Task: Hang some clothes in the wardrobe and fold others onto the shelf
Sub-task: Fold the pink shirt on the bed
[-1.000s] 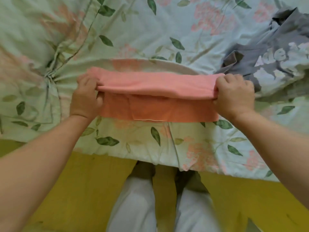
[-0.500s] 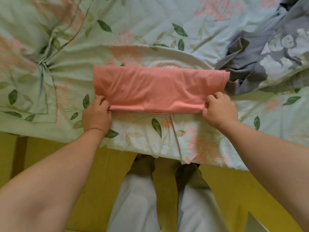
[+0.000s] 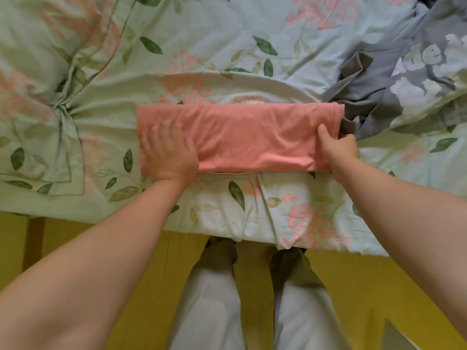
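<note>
At 6 o'clock, nearest the camera, the person's legs stand on a yellow floor, square to the edge of the bed. The floral bedspread gives a broad, flat surface for folding. At 9 o'clock of centre, the left hand lies palm down on the left end of the pink garment with fingers straight and spread, holding nothing. It is slightly blurred. The flat palm probably serves to press out creases and pin that end. At 3 o'clock of centre, the right hand pinches the right end of the garment, thumb on top and fingers tucked beneath, a hold suited to lifting that end across for the next fold. The garment is a long folded band lying across the bed at centre, not yet compact enough for the shelf. At 2 o'clock, a crumpled grey garment with pale lettering touches the band's right end, unfolded. No wardrobe or shelf is in view.
</note>
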Available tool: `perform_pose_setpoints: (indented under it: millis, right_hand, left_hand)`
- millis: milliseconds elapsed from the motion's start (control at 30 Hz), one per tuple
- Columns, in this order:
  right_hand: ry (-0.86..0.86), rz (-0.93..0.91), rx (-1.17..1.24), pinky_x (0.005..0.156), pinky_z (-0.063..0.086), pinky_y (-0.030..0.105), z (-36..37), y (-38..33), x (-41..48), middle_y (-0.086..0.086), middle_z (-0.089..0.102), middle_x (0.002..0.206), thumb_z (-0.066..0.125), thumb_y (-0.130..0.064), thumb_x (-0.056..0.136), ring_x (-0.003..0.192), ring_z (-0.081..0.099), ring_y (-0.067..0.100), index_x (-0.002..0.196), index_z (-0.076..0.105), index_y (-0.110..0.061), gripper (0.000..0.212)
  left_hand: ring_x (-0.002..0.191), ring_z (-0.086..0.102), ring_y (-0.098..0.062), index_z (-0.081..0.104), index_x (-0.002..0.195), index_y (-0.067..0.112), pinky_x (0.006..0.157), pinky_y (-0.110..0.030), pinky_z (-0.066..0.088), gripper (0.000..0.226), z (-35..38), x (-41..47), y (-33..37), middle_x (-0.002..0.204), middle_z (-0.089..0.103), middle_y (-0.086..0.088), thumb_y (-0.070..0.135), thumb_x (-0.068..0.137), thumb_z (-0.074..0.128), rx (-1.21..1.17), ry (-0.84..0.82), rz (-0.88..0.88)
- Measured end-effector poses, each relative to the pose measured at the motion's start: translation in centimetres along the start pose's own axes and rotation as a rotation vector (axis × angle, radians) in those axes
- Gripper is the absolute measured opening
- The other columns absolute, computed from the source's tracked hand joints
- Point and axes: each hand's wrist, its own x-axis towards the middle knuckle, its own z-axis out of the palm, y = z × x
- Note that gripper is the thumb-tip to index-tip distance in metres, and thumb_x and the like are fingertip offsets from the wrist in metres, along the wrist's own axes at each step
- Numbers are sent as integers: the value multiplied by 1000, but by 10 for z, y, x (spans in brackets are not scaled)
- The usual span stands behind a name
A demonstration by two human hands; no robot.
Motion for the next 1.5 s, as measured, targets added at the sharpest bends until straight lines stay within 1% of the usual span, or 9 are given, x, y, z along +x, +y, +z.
perform_pose_setpoints:
  millis: [167,300,467,733,833,900,1200,1367,1500]
  right_hand:
    - [-83,-122,20,85,48,31,-2,-1,8,7,66,102,55,-65,89,103,62,28,111,66,-5,65]
    - [-35,-272,-14,90,51,37,-2,2,10,12,69,110,51,-65,91,103,64,32,111,63,-5,65]
    - [5,-394,12,74,39,27,-16,-3,-1,5,61,99,52,-58,95,90,58,24,99,51,-12,46]
    - [24,-496,73,54,36,13,-83,-12,-37,-12,57,79,54,-57,94,68,53,2,89,50,-18,40]
    - [48,-489,58,53,35,7,-112,-7,-41,-14,56,79,55,-55,95,67,51,-1,91,51,-16,40]
    - [50,-473,45,54,34,11,-127,-5,-42,-15,55,79,54,-56,94,67,50,-2,93,52,-16,40]
    - [-30,-479,23,54,38,12,-131,-24,-90,-15,61,82,62,-55,90,69,56,-1,94,56,-25,31]
    - [-198,-632,8,74,55,38,-81,-52,-142,-8,63,94,67,-40,87,85,63,14,104,56,-24,25]
    - [-366,-694,-85,76,52,43,-16,-66,-169,1,58,106,61,-26,88,94,59,25,113,45,-19,30]
  left_hand:
    - [150,22,-28,37,150,14,122,-44,14,57,17,20,79,160,30,-9,40,100,38,-249,-43,357]
    - [153,3,-18,14,158,20,122,-39,-2,61,47,27,106,167,9,0,44,104,26,-200,-134,240]
    - [153,0,-17,7,159,20,123,-38,-4,63,69,24,112,167,3,2,47,103,21,-70,-107,201]
    - [150,22,-25,33,153,9,124,-43,12,58,60,-6,151,161,29,-10,36,103,25,-309,-49,251]
    - [122,53,-34,61,126,8,103,-48,40,40,56,-31,179,134,58,-15,28,95,45,-323,144,164]
    - [99,58,-39,61,108,3,84,-46,47,27,55,-48,197,111,61,-21,24,93,51,-403,162,40]
    - [90,55,-23,58,96,13,84,-37,46,9,54,-59,225,99,59,-5,18,89,59,-658,-343,23]
    - [64,60,-16,74,79,13,57,-22,51,43,-13,-27,181,76,65,-11,26,102,41,-1423,-845,-518]
    - [60,68,-11,79,70,14,54,-19,53,66,-36,-3,105,66,69,-3,35,108,28,-1703,-834,-561]
